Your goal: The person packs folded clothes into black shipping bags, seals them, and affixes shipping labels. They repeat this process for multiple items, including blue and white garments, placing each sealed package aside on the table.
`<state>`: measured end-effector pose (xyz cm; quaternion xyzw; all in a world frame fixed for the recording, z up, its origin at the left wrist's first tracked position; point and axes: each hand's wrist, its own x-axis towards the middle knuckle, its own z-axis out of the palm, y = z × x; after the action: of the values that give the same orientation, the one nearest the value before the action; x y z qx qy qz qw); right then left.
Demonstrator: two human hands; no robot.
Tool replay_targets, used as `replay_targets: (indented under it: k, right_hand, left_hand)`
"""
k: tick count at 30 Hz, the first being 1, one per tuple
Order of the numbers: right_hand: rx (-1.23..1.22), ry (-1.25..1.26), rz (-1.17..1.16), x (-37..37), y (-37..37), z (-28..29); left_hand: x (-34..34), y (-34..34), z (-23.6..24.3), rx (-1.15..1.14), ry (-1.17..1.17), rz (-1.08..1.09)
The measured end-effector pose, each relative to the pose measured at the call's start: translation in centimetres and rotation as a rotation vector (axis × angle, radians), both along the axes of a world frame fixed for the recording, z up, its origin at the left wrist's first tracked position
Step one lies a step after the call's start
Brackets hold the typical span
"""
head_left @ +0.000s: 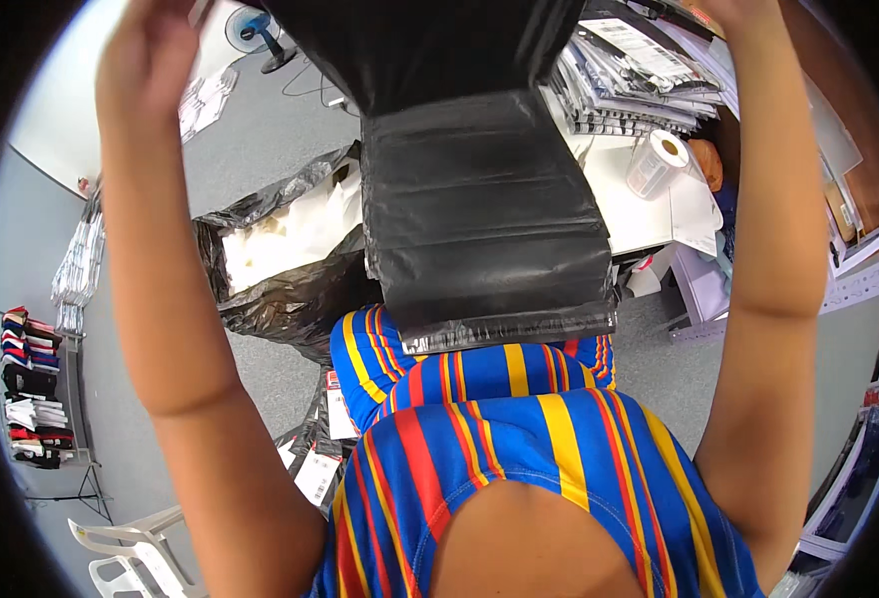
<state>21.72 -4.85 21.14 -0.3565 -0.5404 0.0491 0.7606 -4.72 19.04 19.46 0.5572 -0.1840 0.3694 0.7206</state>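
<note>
The left hand (150, 52), blurred, and the right hand (743, 12), mostly cut off, are raised at the upper edge, so I cannot tell whether they are open or gripping. The black plastic sheet (484, 204) lies between them and lower, reaching the striped clothing (564, 439). At right, a label roll (651, 171) stands on the white worktop (627, 216).

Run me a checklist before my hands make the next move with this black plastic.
1. Left hand grip visible: cannot tell; blurred, at the top edge.
2. Right hand grip visible: cannot tell; mostly out of frame.
3. Black plastic lower edge in view: ok.
4. Black plastic smooth: not ok; creased across.
5. Label roll upright: ok, on the white surface at right.
6. Packet stack squared up: not ok; edges uneven.
</note>
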Motion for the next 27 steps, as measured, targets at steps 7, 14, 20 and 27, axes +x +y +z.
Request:
replay_targets:
  k: [7,14,20,27]
  right_hand:
    - [-0.681,0.587,-0.286,1.0,-9.9,-22.4]
    - [-0.879,-0.477,-0.822,-6.7,-9.7,-26.5]
    - [-0.814,-0.702,-0.107,-18.0,-2.7,-28.0]
    - [-1.002,-0.707,-0.144,-19.0,-0.6,-28.9]
  left_hand:
    - [-4.5,-13.0,-23.7,-0.471,0.828,0.188]
    - [-5.9,-17.7,-32.3,-0.496,1.144,0.146]
    - [-6.8,-17.9,-31.9,-0.279,1.153,0.213]
    - [-6.8,-17.4,-31.1,-0.139,1.168,0.233]
